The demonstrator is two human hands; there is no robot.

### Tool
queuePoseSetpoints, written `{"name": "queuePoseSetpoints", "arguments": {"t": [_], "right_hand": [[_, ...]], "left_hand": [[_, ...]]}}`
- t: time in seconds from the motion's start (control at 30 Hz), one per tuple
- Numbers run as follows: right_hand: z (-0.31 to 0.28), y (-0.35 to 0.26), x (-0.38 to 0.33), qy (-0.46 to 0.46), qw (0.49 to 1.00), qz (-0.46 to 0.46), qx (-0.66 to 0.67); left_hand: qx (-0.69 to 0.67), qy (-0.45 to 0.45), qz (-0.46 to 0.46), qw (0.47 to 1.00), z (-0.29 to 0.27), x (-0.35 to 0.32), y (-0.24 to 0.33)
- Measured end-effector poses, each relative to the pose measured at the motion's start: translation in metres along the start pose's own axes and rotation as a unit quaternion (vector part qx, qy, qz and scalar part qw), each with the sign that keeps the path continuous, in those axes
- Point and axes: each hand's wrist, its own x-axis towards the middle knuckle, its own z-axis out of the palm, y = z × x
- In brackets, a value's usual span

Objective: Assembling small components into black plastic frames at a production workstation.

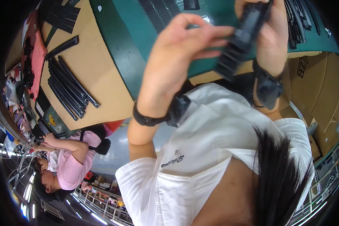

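- Head view: the right hand [272, 33] grips the upper end of a black part [246, 32], fingers wrapped round it and the palm along its right side.
- The left hand [190, 39] reaches across from the left, its fingers stretched out and their tips at the part's left edge; blur hides whether they grip it or only touch it.
- The part is held up in front of the chest, tilted, upper end to the right and lower end to the left; it is too blurred for its details to show, though its lower end looks ribbed.
- Beyond the hands lies a green bench [130, 34], bearing a row of dark strips [160, 13] side by side, a short black piece [191, 4] near the top edge, and loose black strips [295, 26] at the far right.
- To the left, a cardboard sheet [101, 64] carries a pile of slim black bars [69, 88]; one bar lies at a slant just above the pile.
- Dark flat pieces [62, 18] lie near the sheet's upper end.
- Black bands [268, 90] circle both wrists, over a white shirt [211, 116].
- A cardboard box [312, 88] stands at the right.
- At the lower left, a co-worker in pink [75, 162] has both arms raised toward dark things.
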Motion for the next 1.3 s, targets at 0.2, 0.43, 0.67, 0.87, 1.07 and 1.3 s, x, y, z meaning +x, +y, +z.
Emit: {"name": "queuePoseSetpoints", "arguments": {"t": [0.2, 0.43, 0.67, 0.87, 1.07, 1.3], "right_hand": [[-0.004, -0.011, -0.005, 0.03, 0.999, 0.002, 0.031], [-0.011, -0.011, -0.004, 0.029, 0.999, 0.022, 0.04], [-0.01, -0.011, -0.005, 0.02, 0.999, 0.008, 0.03], [-0.002, -0.014, -0.007, 0.02, 0.999, 0.005, 0.024], [0.0, -0.013, -0.005, 0.002, 1.0, -0.002, 0.026], [0.019, -0.007, -0.005, -0.034, 0.998, -0.028, 0.045]], "left_hand": [[0.339, 0.053, 0.098, 0.934, -0.054, 0.013, 0.019], [0.741, -0.08, 0.285, 0.602, -0.073, 0.048, 0.027], [0.717, -0.155, 0.229, 0.64, -0.061, 0.06, 0.038], [0.728, -0.105, 0.188, 0.651, -0.054, 0.056, 0.038], [0.445, 0.028, 0.018, 0.895, -0.11, 0.045, 0.034], [0.048, 0.033, 0.07, 0.996, 0.001, -0.012, 0.032]]}}
